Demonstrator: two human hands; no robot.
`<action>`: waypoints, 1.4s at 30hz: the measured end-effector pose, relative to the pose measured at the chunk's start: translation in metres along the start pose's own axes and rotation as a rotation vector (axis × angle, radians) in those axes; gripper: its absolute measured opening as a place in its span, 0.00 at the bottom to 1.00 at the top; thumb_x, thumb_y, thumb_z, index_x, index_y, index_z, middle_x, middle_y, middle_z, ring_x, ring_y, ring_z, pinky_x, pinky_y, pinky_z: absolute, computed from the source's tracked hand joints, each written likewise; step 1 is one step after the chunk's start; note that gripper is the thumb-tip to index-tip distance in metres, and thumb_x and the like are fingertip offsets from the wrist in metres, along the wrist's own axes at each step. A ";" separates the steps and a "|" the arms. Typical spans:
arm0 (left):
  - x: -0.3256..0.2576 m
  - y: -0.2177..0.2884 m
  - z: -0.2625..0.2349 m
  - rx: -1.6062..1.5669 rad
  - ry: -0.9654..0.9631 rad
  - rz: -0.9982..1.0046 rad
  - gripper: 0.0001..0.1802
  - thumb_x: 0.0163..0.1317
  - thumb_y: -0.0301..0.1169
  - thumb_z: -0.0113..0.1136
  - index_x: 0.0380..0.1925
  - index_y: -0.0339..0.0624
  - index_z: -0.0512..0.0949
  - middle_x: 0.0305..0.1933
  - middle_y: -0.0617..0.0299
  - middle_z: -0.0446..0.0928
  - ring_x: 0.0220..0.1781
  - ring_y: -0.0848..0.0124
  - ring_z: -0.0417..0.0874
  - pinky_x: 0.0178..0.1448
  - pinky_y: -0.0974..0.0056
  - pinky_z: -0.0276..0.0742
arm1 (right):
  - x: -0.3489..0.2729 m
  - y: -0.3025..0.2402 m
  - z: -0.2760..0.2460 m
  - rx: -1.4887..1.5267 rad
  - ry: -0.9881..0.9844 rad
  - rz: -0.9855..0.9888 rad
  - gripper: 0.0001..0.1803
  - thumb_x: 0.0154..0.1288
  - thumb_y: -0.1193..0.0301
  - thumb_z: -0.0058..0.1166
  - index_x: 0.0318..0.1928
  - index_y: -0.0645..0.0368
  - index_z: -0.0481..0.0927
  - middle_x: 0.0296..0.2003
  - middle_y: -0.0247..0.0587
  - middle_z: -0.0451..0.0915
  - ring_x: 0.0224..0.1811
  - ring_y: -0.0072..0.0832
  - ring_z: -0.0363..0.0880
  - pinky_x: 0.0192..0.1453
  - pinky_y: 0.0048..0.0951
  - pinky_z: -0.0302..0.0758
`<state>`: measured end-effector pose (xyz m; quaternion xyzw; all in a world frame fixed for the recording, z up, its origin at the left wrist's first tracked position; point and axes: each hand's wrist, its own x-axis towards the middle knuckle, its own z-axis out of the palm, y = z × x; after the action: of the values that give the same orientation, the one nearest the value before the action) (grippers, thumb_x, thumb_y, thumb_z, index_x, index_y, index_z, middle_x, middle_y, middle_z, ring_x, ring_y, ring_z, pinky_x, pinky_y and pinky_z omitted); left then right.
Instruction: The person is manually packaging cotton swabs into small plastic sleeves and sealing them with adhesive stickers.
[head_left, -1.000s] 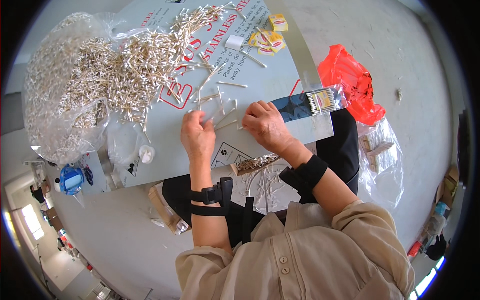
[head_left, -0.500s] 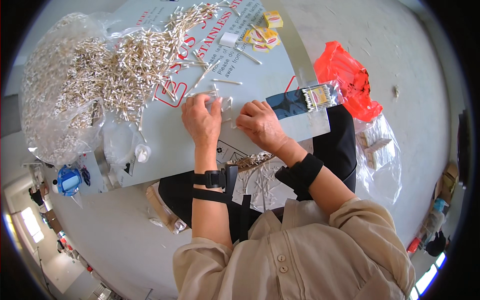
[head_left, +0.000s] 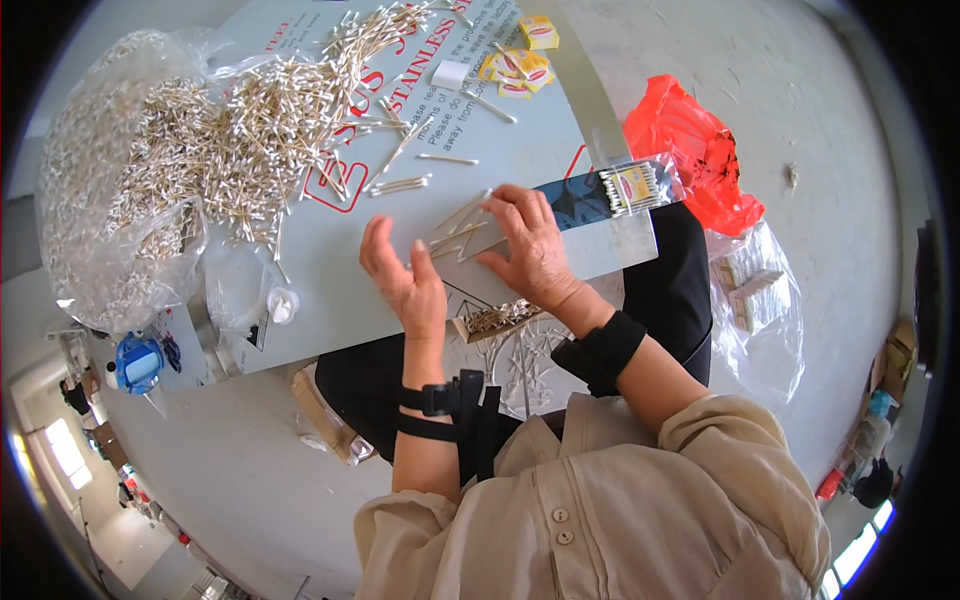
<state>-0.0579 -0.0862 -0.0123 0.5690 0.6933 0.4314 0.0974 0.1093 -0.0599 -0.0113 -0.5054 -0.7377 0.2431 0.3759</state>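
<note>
Near the bench's (head_left: 325, 275) front edge, I see from afar the left hand (head_left: 408, 280) and right hand (head_left: 535, 245) flank loose swabs (head_left: 458, 230), thumbs and fingers apart.

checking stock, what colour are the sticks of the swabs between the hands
The swab sticks are pale tan, seen best in the head view.
</note>
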 end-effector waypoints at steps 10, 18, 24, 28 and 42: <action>-0.029 0.032 0.038 -0.353 -0.163 -0.113 0.31 0.74 0.40 0.44 0.70 0.35 0.55 0.75 0.43 0.53 0.77 0.49 0.52 0.77 0.49 0.49 | 0.008 0.020 0.007 -0.228 -0.127 -0.244 0.40 0.42 0.68 0.70 0.60 0.58 0.71 0.63 0.46 0.68 0.67 0.45 0.64 0.67 0.44 0.64; 0.054 -0.022 0.008 -0.088 -0.111 -0.068 0.10 0.53 0.20 0.60 0.37 0.37 0.77 0.41 0.56 0.77 0.48 0.57 0.76 0.51 0.55 0.73 | 0.002 0.015 -0.006 0.009 -0.057 -0.135 0.31 0.42 0.70 0.68 0.52 0.60 0.76 0.57 0.46 0.72 0.61 0.47 0.68 0.64 0.44 0.66; 0.056 0.005 0.014 0.127 -0.483 0.191 0.07 0.50 0.22 0.65 0.29 0.39 0.78 0.36 0.57 0.76 0.46 0.56 0.76 0.48 0.55 0.73 | 0.001 0.014 -0.008 0.014 -0.080 -0.103 0.27 0.42 0.74 0.65 0.49 0.59 0.77 0.51 0.46 0.73 0.55 0.47 0.71 0.60 0.46 0.69; 0.050 0.004 0.019 0.273 -0.380 0.305 0.06 0.54 0.20 0.60 0.28 0.40 0.73 0.35 0.54 0.75 0.43 0.53 0.75 0.49 0.52 0.71 | 0.002 0.016 -0.006 0.163 0.055 -0.034 0.26 0.42 0.80 0.60 0.48 0.59 0.77 0.50 0.46 0.73 0.53 0.46 0.73 0.56 0.42 0.73; 0.009 0.012 -0.020 0.035 -0.478 0.153 0.09 0.52 0.18 0.60 0.33 0.39 0.75 0.35 0.54 0.74 0.44 0.52 0.75 0.49 0.52 0.74 | 0.018 0.016 -0.024 0.121 -0.147 -0.039 0.31 0.40 0.80 0.61 0.52 0.58 0.77 0.52 0.46 0.73 0.56 0.45 0.73 0.61 0.39 0.72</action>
<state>-0.0644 -0.0884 0.0115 0.7073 0.6129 0.2786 0.2157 0.1342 -0.0375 -0.0032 -0.4483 -0.7569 0.3161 0.3553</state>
